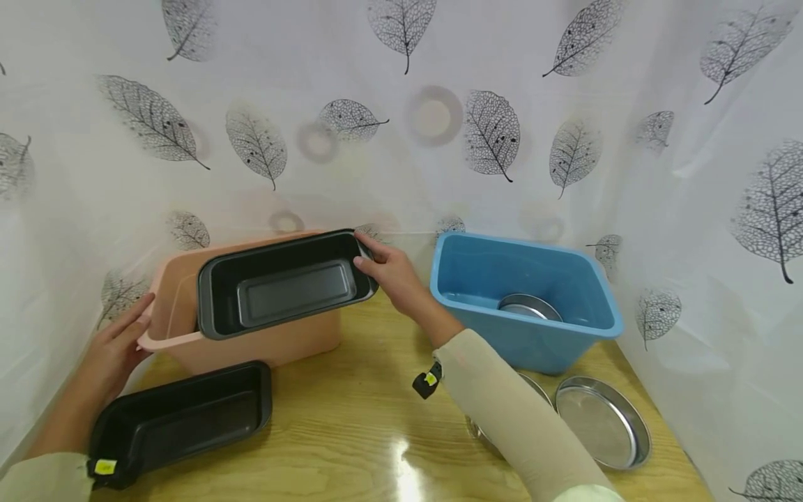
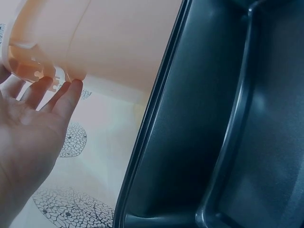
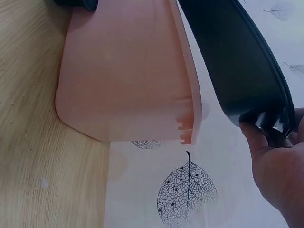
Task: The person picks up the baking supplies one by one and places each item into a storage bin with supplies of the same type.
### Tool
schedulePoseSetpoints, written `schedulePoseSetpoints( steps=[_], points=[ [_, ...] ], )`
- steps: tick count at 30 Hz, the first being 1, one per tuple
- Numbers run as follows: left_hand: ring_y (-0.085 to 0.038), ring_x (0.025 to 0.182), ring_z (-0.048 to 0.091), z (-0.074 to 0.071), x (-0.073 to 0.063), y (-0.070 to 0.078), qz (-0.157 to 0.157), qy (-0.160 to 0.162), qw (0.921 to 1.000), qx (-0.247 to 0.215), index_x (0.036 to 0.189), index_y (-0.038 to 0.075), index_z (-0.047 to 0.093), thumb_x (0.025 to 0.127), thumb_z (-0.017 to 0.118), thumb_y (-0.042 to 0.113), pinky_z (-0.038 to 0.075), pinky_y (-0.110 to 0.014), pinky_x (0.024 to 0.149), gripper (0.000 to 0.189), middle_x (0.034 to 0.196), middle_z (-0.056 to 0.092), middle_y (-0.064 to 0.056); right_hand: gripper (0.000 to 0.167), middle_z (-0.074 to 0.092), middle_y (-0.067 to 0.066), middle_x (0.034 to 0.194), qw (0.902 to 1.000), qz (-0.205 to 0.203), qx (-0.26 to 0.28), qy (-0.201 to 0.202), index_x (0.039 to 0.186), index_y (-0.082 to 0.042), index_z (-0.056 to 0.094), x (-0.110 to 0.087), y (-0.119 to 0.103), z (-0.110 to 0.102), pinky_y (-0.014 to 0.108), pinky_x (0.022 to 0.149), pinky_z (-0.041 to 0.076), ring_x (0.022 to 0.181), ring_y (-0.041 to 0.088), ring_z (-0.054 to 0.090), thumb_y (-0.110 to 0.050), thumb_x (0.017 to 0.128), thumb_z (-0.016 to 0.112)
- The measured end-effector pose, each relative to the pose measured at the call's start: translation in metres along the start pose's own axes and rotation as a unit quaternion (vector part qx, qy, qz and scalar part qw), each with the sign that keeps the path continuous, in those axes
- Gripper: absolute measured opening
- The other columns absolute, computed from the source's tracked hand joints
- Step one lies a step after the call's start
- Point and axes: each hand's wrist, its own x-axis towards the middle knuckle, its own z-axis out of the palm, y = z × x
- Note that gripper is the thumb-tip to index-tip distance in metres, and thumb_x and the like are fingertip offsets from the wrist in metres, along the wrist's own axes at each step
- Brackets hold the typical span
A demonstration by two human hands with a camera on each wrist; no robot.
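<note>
Right fingers (image 1: 371, 267) pinch pan's (image 1: 295, 289) edge clear of bin (image 1: 307, 339).

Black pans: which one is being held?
In the head view, the upper pan, its end gripped by the right hand; the lower pan rests on the table.

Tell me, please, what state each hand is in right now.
Left hand: open, touching the pink bin.
Right hand: closed, holding the upper black pan by one end.

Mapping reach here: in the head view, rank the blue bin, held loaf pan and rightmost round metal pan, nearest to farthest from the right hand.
1. Held loaf pan: in the right hand.
2. Blue bin: right of the hand.
3. Rightmost round metal pan: farther right, on the table.
</note>
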Motion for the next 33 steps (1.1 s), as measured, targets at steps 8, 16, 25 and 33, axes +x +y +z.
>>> schedulePoseSetpoints(
  steps=[8,16,25,33],
  points=[
    [0.006,0.141,0.029,-0.003,-0.001,0.001,-0.006,0.001,1.0000,0.004,0.162,0.030,0.011,0.111,0.035,0.025,0.045,-0.002,0.080,0.056,0.169,0.000,0.015,0.055,0.038,0.007,0.161,0.9990,-0.031,0.024,-0.022,0.156,-0.019,0.040,0.023,0.001,0.015,0.033,0.102,0.052,0.141,0.029,0.047,-0.009,0.104,0.055],
    [-0.001,0.149,0.018,-0.006,-0.002,0.000,-0.007,0.007,0.9999,-0.010,0.162,0.030,0.012,0.111,0.035,0.025,0.045,-0.003,0.082,0.056,0.168,-0.002,0.016,0.054,0.045,0.007,0.157,0.9996,-0.023,-0.016,-0.006,0.153,-0.027,0.044,0.041,0.003,0.046,0.032,0.097,0.055,0.134,0.022,0.055,-0.015,0.103,0.060],
    [0.004,0.139,0.031,-0.003,-0.003,-0.003,-0.002,0.016,0.9995,-0.025,0.162,0.028,0.015,0.111,0.037,0.023,0.046,-0.003,0.082,0.056,0.170,0.001,0.012,0.055,0.043,0.002,0.159,0.9898,-0.007,-0.140,0.028,0.154,-0.027,0.043,0.064,0.016,0.075,0.038,0.110,0.046,0.144,0.021,0.043,-0.017,0.102,0.060],
    [-0.006,0.149,0.021,0.001,-0.003,-0.002,-0.010,0.020,0.9997,-0.008,0.162,0.032,0.013,0.111,0.037,0.027,0.045,-0.003,0.084,0.057,0.169,0.001,0.014,0.056,0.037,0.007,0.162,0.9781,-0.012,-0.206,0.029,0.155,-0.019,0.042,0.078,0.024,0.088,0.041,0.117,0.037,0.149,0.024,0.035,-0.016,0.102,0.060]
  ],
)
